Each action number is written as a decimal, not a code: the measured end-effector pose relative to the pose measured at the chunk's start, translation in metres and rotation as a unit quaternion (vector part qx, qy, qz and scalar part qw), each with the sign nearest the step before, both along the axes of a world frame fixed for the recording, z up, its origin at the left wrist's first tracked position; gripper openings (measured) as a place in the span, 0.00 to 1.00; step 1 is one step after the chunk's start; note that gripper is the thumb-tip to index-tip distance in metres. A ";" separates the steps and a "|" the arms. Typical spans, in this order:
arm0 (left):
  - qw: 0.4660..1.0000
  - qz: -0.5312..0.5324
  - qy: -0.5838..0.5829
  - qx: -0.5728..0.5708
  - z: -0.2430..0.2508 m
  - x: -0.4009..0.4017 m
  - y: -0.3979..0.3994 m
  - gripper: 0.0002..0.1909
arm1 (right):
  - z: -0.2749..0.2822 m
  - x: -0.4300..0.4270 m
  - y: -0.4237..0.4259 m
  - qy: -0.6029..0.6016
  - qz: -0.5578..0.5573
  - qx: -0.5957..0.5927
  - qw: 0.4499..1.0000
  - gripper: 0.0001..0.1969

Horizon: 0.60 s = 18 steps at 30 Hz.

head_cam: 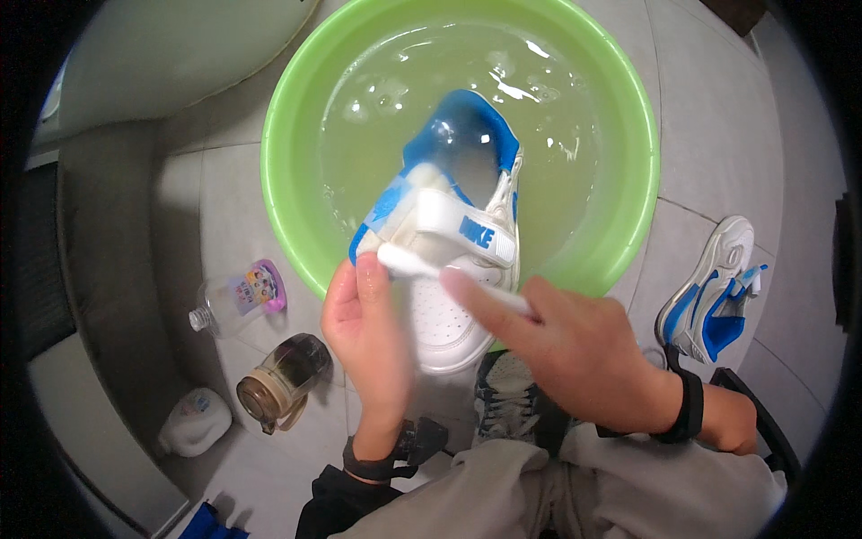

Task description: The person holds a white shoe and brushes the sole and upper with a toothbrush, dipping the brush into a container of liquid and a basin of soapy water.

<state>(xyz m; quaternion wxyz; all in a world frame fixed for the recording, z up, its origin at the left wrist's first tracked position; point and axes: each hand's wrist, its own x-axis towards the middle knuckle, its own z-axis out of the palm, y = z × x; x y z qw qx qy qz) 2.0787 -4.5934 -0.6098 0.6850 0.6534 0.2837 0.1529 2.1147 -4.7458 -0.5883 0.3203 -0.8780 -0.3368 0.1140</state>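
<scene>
A white and blue Nike shoe (451,316) rests across the near rim of a green plastic basin (644,155), its heel over cloudy water and its toe towards me. My left hand (367,323) grips the shoe's side, thumb on top. In my right hand (572,350) is a white-handled brush (411,261), blurred, its head against the upper just below the strap; the bristles cannot be made out. The matching shoe (714,296) lies on the floor at the right.
On the tiled floor at the left are a clear plastic bottle (236,300), a tea bottle with a brown lid (283,384) and a white jug (196,421). A worn lace-up shoe (505,394) is below the basin. Dark blue fabric (209,524) lies at the lower left.
</scene>
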 end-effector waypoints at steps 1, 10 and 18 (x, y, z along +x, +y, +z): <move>1.000 0.000 0.000 0.000 0.001 0.000 -0.001 0.10 | 0.000 0.002 -0.002 -0.001 -0.007 -0.003 1.000 0.29; 0.999 -0.001 -0.021 -0.037 0.002 -0.006 0.001 0.11 | -0.003 0.001 -0.004 0.010 0.024 -0.009 1.000 0.29; 0.999 -0.003 -0.015 -0.051 0.000 -0.009 0.000 0.11 | -0.005 0.002 -0.003 -0.051 0.040 -0.038 0.997 0.29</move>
